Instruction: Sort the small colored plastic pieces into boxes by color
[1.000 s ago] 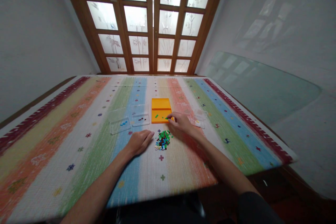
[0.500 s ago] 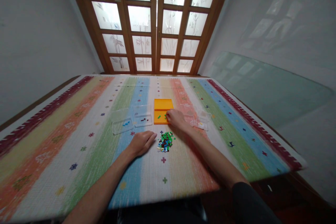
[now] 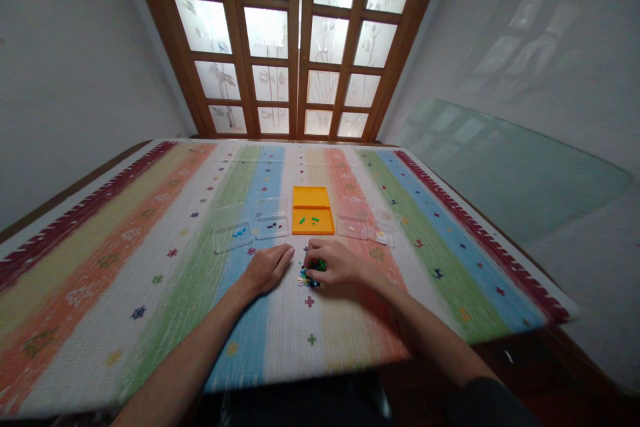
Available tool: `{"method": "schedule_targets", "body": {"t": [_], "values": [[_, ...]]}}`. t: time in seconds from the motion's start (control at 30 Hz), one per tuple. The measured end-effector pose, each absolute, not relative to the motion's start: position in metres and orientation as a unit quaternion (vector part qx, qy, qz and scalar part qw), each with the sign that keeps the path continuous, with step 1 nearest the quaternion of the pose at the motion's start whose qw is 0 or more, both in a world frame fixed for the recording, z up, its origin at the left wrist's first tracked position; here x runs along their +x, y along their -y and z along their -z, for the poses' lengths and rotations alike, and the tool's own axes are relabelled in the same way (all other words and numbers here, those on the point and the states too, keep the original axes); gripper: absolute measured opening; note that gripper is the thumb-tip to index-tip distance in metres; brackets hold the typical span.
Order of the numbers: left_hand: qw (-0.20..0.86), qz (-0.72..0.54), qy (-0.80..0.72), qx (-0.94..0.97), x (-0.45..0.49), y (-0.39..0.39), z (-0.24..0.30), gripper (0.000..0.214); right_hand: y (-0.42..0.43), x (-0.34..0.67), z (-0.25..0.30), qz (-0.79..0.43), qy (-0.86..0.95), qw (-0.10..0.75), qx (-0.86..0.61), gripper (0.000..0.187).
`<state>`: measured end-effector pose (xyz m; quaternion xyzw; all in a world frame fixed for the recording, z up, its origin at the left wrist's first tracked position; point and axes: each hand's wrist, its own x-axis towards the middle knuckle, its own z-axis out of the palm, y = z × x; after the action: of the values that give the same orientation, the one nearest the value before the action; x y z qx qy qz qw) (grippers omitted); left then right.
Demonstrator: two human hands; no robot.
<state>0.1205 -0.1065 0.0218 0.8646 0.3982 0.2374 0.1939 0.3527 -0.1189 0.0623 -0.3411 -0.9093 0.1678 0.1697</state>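
Note:
My right hand (image 3: 333, 261) is over a small heap of tiny plastic building bricks (image 3: 305, 280) in green, blue, dark and pale colours. Its thumb and fingertips curl together in a pinch at the heap, covering much of it; whatever lies between the tips is too small to make out. Left of the heap, my left hand (image 3: 270, 269) rests flat on the cloth, holding nothing. Just beyond the heap stands an opened yellow-orange case (image 3: 325, 229), with a few green bricks (image 3: 302, 221) in its near half.
Left of the case are clear boxes, one with blue bricks (image 3: 239, 233), another with dark bricks (image 3: 273, 225). On its right stand a clear box (image 3: 345, 235) with small pale pieces and one with whitish pieces (image 3: 381, 238). A striped tablecloth (image 3: 175, 293) covers the table.
My right hand has come back from the yellow-orange case to the brick heap. A green piece now shows in the case where the fingers were. My left hand stays resting.

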Motion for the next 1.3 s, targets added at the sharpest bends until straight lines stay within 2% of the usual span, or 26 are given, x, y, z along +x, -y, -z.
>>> {"method": "schedule_targets", "body": {"t": [0.27,0.87,0.97,1.1,1.3], "values": [[0.189,-0.252,-0.406,0.858,0.119,0.107,-0.021,0.033,0.145,0.35,-0.039,-0.127,0.911,0.152,-0.363,0.019],[0.162,-0.258,-0.391,0.868,0.12,0.105,-0.019,0.033,0.141,0.339,-0.04,-0.093,0.925,0.105,-0.353,0.012],[0.16,-0.255,-0.39,0.87,0.12,0.106,-0.02,0.032,0.14,0.342,-0.045,-0.102,0.92,0.128,-0.356,0.013],[0.158,-0.254,-0.389,0.872,0.119,0.106,-0.021,0.032,0.132,0.359,-0.058,-0.146,0.902,0.2,-0.354,0.013],[0.155,-0.247,-0.387,0.875,0.119,0.105,-0.02,0.032,0.107,0.412,-0.068,-0.194,0.823,0.308,-0.437,0.015]]}}
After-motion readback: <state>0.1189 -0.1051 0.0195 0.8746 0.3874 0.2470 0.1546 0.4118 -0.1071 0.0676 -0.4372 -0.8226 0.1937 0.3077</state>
